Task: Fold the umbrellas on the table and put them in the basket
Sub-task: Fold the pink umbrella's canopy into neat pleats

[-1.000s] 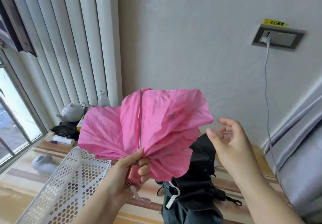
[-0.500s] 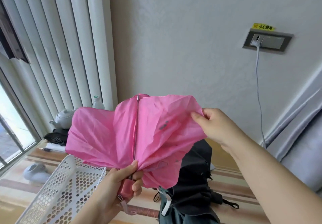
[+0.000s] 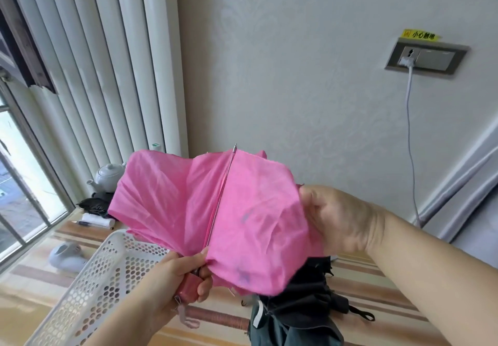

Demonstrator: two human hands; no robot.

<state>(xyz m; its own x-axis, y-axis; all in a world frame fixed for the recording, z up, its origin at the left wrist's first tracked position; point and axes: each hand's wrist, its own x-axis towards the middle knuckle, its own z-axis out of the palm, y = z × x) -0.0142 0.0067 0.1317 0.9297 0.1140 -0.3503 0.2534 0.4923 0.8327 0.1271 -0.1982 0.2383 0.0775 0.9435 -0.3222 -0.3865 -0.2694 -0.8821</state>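
teapot (image 3: 109,176) partly hidden, basket (image 3: 89,291) cut off btm

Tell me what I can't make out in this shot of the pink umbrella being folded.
All in the head view:
- Right hand fingertips: hidden behind the pink umbrella canopy they grip.
- Pink handle: mostly wrapped by the left hand.
- Dark umbrellas: partly behind the canopy, cut by the bottom edge; count unclear.
- White basket: near end cut off at the bottom.
- Yellow sticker text: too small and blurred.

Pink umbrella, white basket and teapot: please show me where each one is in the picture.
pink umbrella (image 3: 256,211): head view, on its canopy fabric.
white basket (image 3: 107,273): head view, on its perforated side wall.
teapot (image 3: 109,174): head view, on its white body.
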